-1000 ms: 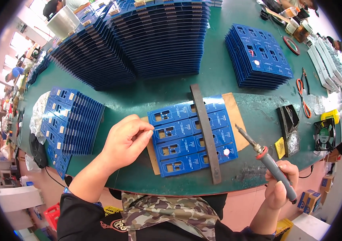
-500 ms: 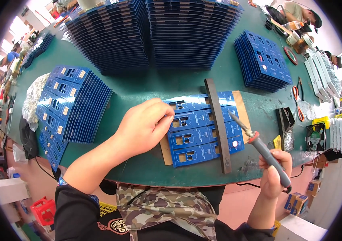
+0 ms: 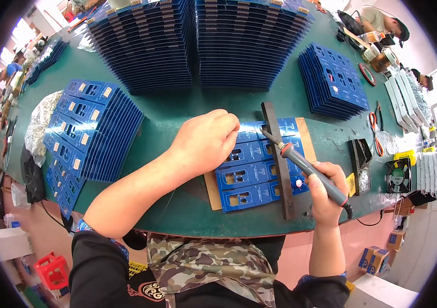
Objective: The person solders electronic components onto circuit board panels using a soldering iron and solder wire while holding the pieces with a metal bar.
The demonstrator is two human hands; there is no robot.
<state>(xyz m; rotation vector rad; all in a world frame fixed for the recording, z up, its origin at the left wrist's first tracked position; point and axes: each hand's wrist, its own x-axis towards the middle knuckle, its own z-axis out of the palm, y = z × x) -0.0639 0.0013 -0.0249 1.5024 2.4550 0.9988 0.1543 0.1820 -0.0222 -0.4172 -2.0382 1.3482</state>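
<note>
My right hand (image 3: pixel 328 192) grips a soldering iron (image 3: pixel 308 169) by its grey handle, its tip angled up and left over a dark bar (image 3: pixel 278 164). The bar lies across a blue circuit board panel (image 3: pixel 246 177) with several rows of cut-outs, resting on a brown backing board (image 3: pixel 307 138). My left hand (image 3: pixel 208 136) is closed in a pinch above the panel's upper left part. A thin strand of solder wire (image 3: pixel 170 197) shows below my left forearm and seems to run to that hand; its end between the fingers is hidden.
Tall stacks of blue panels (image 3: pixel 239 51) stand at the back. Other stacks sit at left (image 3: pixel 95 131) and right (image 3: pixel 334 82). An open black box (image 3: pixel 359 159), orange-handled pliers (image 3: pixel 376 133) and a small fan (image 3: pixel 398 175) lie rightward. A person (image 3: pixel 383 23) works at the far right.
The soldering iron has moved left and up, bringing its tip from the panel's right side to the dark bar. My left hand has shifted right and slightly away from me, still pinched.
</note>
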